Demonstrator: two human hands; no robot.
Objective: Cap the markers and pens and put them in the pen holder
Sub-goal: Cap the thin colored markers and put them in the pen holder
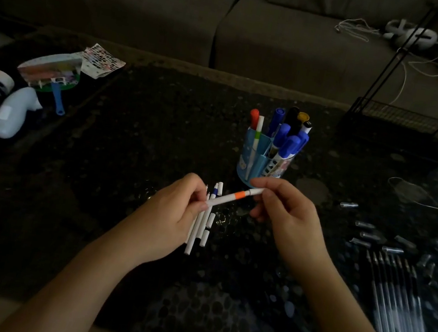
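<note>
Left hand (173, 210) pinches the tail and right hand (287, 214) the cap end of my white orange-banded pen (233, 196), so its long axis runs across between them, rising toward the pen holder (265, 156) just beyond my right hand, the nearer one.

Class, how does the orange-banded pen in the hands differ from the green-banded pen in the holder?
Pose: the orange-banded pen slants between left hand and right hand; the green-banded pen stands upright in the pen holder. Band colour: orange versus green. Both are slim and white.
</note>
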